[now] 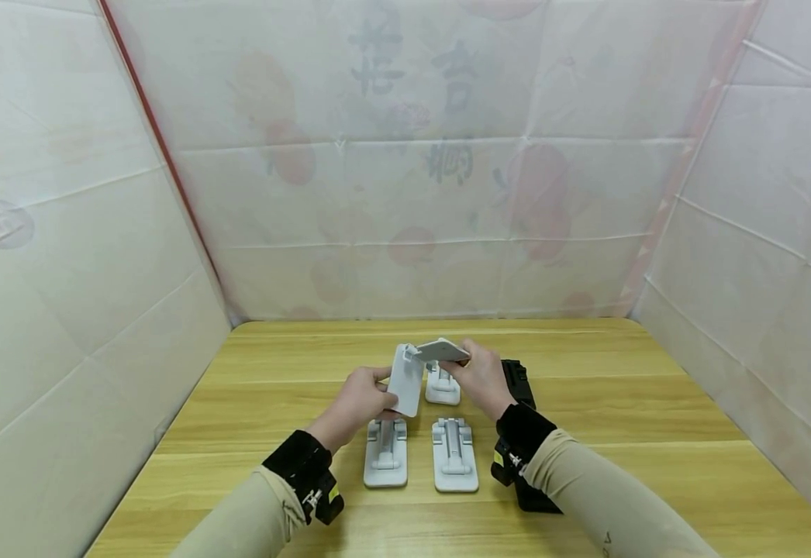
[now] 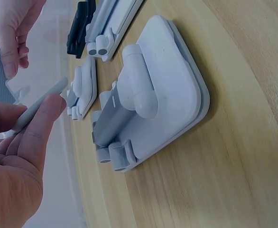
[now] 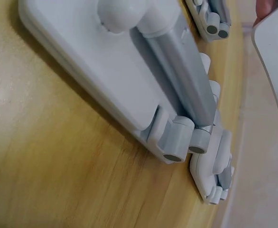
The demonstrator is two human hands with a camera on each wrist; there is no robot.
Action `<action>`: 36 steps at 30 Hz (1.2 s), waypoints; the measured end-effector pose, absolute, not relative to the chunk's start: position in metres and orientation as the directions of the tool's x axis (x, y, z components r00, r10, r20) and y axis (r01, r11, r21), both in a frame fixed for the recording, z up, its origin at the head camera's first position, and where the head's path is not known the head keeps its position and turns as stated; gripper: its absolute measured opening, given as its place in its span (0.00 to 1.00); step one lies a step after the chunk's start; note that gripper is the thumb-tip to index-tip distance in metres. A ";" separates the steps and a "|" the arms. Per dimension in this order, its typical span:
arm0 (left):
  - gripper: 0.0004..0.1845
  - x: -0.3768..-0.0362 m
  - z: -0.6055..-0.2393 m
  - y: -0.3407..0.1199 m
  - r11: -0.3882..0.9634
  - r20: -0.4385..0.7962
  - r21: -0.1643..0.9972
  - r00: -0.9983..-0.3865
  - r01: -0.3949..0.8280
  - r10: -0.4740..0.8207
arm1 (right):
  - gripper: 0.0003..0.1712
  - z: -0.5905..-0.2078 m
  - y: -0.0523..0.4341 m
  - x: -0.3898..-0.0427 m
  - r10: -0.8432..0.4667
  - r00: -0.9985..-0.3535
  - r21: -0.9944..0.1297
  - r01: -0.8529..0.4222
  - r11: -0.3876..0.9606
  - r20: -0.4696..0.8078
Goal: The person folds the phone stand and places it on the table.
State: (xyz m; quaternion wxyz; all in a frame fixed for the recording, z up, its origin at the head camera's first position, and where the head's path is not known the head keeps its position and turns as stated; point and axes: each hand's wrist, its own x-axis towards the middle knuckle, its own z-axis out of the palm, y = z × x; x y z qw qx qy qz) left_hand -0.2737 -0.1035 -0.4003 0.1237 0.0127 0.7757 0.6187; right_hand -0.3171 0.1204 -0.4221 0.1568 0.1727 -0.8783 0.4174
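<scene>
Sleeves and black wrist bands fill the bottom of the head view, and just beyond them both hands hold one white folding stand (image 1: 422,370) in the air above the tabletop (image 1: 587,418). Left hand (image 1: 360,399) has its fingers curled round the lower plate; right hand (image 1: 481,376) pinches the upper plate, which is swung open at the hinge. By my judgement the unfolding of this stand is partway through: the plates are spread but it is not set down. Under the held stand lie three more white stands, folded flat: one (image 1: 385,453) below it to the left, one (image 1: 454,456) below it to the right, one (image 1: 443,384) just behind it. Two black stands (image 1: 519,384) lie to its right, partly hidden by the right arm.

From the left wrist, the left hand's fingers (image 2: 39,126) press along the thin edge of the held plate, with a folded stand (image 2: 151,95) on the tabletop close beside it.

From the right wrist, a folded stand (image 3: 129,71) fills the frame; a corner of the held plate (image 3: 274,61) shows at the upper right, well above it. The right hand itself barely shows there.
</scene>
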 end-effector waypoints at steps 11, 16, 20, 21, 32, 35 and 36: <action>0.35 -0.273 -0.400 -0.102 0.210 -0.181 0.967 -0.968 -0.143 0.175 | 0.09 -0.424 0.118 -0.315 -0.144 -0.874 -0.647 -0.445 0.619 0.464; 0.35 -0.272 -0.400 -0.102 0.192 -0.186 0.969 -0.969 -0.154 0.163 | 0.09 -0.424 0.118 -0.316 -0.165 -0.871 -0.635 -0.456 0.623 0.464; 0.34 -0.272 -0.402 -0.105 0.158 -0.192 0.973 -0.969 -0.168 0.153 | 0.10 -0.424 0.119 -0.315 -0.203 -0.847 -0.619 -0.503 0.603 0.491; 0.33 -0.272 -0.403 -0.106 0.148 -0.194 0.974 -0.969 -0.172 0.150 | 0.10 -0.424 0.119 -0.315 -0.211 -0.837 -0.615 -0.520 0.593 0.505; 0.33 -0.275 -0.405 -0.112 0.119 -0.193 0.976 -0.975 -0.180 0.108 | 0.09 -0.450 0.129 -0.341 -0.239 -0.635 -0.437 -0.712 0.549 0.735; 0.33 -0.275 -0.404 -0.112 0.119 -0.196 0.976 -0.976 -0.184 0.097 | 0.06 -0.424 0.124 -0.322 -0.238 -0.640 -0.433 -0.703 0.564 0.731; 0.33 -0.275 -0.403 -0.112 0.118 -0.198 0.975 -0.976 -0.186 0.094 | 0.05 -0.423 0.123 -0.321 -0.244 -0.645 -0.426 -0.697 0.576 0.724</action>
